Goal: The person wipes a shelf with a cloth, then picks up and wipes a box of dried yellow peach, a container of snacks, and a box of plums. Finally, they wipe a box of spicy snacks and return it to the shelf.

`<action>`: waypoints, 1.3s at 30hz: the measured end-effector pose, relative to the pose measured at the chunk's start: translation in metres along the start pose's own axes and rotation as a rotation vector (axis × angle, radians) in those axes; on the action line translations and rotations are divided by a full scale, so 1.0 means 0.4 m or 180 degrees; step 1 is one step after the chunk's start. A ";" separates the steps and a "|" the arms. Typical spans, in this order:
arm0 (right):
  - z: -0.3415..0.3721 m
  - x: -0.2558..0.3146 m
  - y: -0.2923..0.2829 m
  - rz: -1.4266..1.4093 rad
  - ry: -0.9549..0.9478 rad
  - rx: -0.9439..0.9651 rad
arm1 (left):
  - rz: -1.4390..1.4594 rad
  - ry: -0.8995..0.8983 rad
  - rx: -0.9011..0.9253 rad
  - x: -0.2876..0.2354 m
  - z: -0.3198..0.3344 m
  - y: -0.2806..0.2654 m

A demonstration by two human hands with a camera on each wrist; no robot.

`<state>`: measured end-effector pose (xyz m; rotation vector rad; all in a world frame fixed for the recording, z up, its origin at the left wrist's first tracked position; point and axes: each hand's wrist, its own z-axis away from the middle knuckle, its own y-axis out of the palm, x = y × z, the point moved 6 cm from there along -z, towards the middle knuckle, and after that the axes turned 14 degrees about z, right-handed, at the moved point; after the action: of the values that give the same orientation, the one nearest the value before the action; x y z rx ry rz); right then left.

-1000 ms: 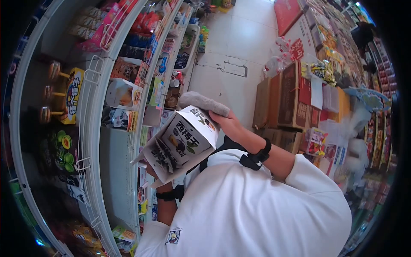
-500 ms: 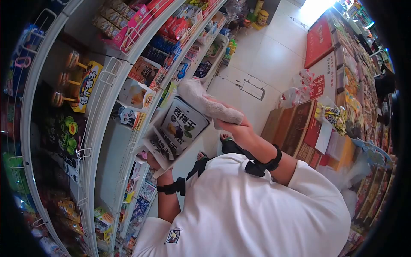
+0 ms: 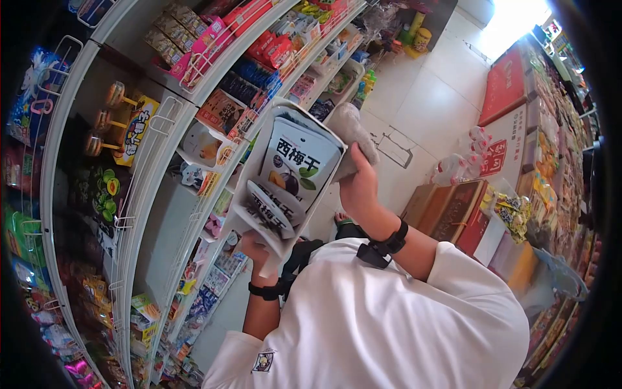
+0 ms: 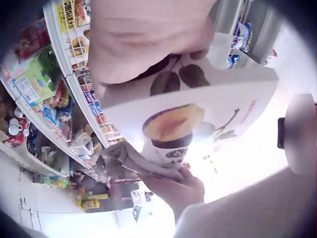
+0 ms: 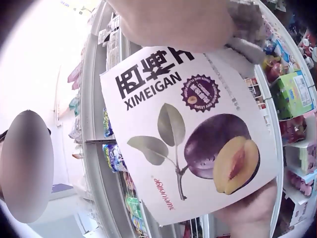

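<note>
A white cardboard display box [image 5: 188, 148] printed with plums and the word XIMEIGAN is held up in front of the body. Its open front faces up in the head view, showing several dried-plum pouches [image 3: 295, 159] inside, the front ones slumped forward. My left hand [image 3: 257, 251] grips the box at its lower end, most of its fingers hidden behind the card. With my right hand [image 3: 360, 188] I hold a folded grey cloth [image 3: 355, 129], thumb over it, right at the box's far right edge. In the left wrist view the cloth overlaps the box's end.
Shelves [image 3: 159, 214] with wire guards run along the left, stocked with snack packs and lollipops [image 3: 110, 123]. Brown cartons [image 3: 447, 207] and a red box [image 3: 504, 83] line the right side. Pale floor tiles [image 3: 421, 91] lie between.
The box has risen and turned so its open front faces the head camera more. My right hand and the cloth have shifted from its top to its right edge. The head view has swung.
</note>
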<state>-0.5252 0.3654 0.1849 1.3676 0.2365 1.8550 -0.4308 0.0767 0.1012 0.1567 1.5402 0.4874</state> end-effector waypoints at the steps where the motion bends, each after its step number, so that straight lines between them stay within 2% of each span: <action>1: -0.011 0.010 0.004 -0.0053 -0.0255 0.0192 | 0.0706 -0.0327 -0.0162 0.011 0.013 0.001; 2: -0.030 0.009 -0.003 -0.0049 -0.0230 0.0197 | 0.1419 -0.0652 -0.0326 0.027 0.027 0.007; 3: -0.054 0.012 -0.008 -0.0035 -0.0265 0.0265 | 0.0416 -0.0676 0.0415 0.026 0.052 0.047; 4: -0.068 0.015 -0.011 -0.0023 -0.0300 0.0330 | 0.0410 -0.0682 0.0396 -0.014 0.059 0.098; 6: -0.077 0.014 -0.009 0.0111 -0.0227 0.0407 | 0.1766 -0.0553 0.1091 -0.075 0.071 0.185; 10: -0.094 -0.058 -0.008 0.0639 -0.0058 0.0643 | 0.1584 -0.0819 0.1036 -0.062 0.076 0.187; 12: -0.089 -0.086 -0.001 0.0797 0.0007 0.0575 | 0.1478 -0.0997 0.0986 -0.054 0.082 0.180; 14: -0.088 -0.115 0.014 0.1192 0.0080 0.0800 | 0.1369 -0.1181 0.0907 -0.049 0.097 0.166; 16: -0.078 -0.144 0.030 0.1134 0.0229 0.0891 | 0.1267 -0.1384 0.0851 -0.042 0.107 0.150; 19: -0.066 -0.182 0.046 0.1669 0.0249 0.0935 | 0.1152 -0.1711 0.0788 -0.023 0.131 0.137; 21: -0.068 -0.210 0.050 0.1691 0.0160 0.1029 | 0.1086 -0.1918 0.0763 -0.012 0.143 0.133; 22: -0.063 -0.207 0.062 0.1685 0.0056 0.1106 | 0.1100 -0.1912 0.0746 -0.004 0.146 0.120; 24: -0.045 -0.207 0.068 0.1830 0.0076 0.1298 | 0.1246 -0.1922 0.0340 0.022 0.157 0.070; 26: -0.044 -0.212 0.071 0.2213 -0.0492 0.1306 | 0.1444 -0.1813 0.0346 0.011 0.161 0.066; 28: -0.051 -0.236 0.063 0.2099 -0.0305 0.1413 | 0.1648 -0.1705 0.0354 -0.007 0.165 0.090; 30: -0.059 -0.234 0.064 0.2263 -0.0661 0.1381 | 0.1305 -0.1645 -0.0266 -0.035 0.161 0.108; 32: -0.054 -0.234 0.064 0.2265 -0.0587 0.1383 | 0.1509 -0.1778 -0.0262 0.009 0.134 0.070; 34: -0.030 -0.192 0.079 0.2851 -0.1287 0.1578 | 0.1706 -0.1925 -0.0232 0.036 0.114 0.065; 36: -0.008 -0.151 0.074 0.2942 -0.1388 0.1751 | 0.2149 -0.1165 -0.0486 0.013 0.083 0.072; 39: 0.024 -0.101 0.089 0.3106 -0.1594 0.2504 | 0.2329 -0.1107 -0.0331 -0.006 0.075 0.089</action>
<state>-0.5304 0.3112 0.1800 2.8093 0.0104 2.1394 -0.4087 0.1138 0.1188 0.7001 1.0788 1.0524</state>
